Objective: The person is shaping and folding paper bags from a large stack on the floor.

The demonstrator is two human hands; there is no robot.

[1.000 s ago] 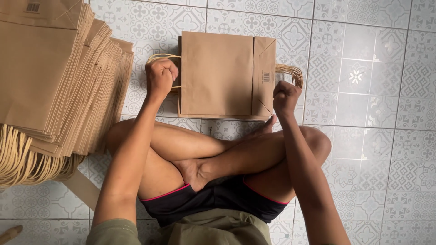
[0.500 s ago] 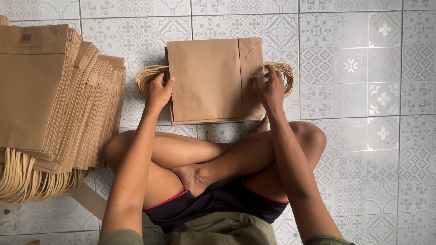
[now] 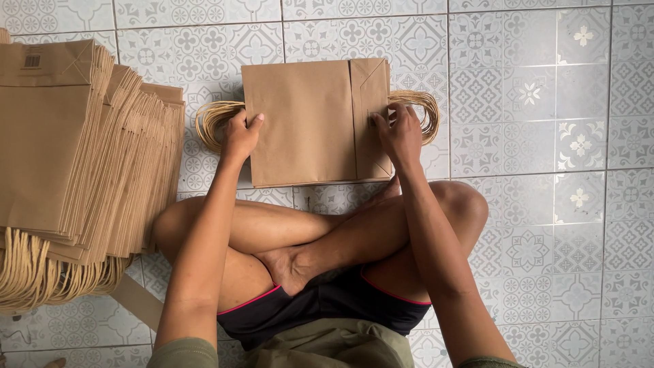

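A flat brown paper bag [image 3: 306, 123] lies on the patterned tile floor in front of my crossed legs. Its folded bottom flap faces right. Twisted paper handles [image 3: 212, 123] stick out at its left side and more handles [image 3: 417, 109] at its right. My left hand [image 3: 240, 134] grips the bag's left edge, thumb on top. My right hand [image 3: 398, 134] presses on the right part of the bag by the folded flap.
A tall fanned stack of flat brown paper bags [image 3: 75, 150] lies at my left, their rope handles [image 3: 41, 272] hanging toward me. A strip of cardboard [image 3: 139, 300] pokes out beneath it. Grey patterned floor tiles [image 3: 545, 136] spread to the right.
My hands shifted from the bag's handles onto the bag itself. The left hand now grips the left edge and the right hand rests on the flap. The view has dipped slightly.
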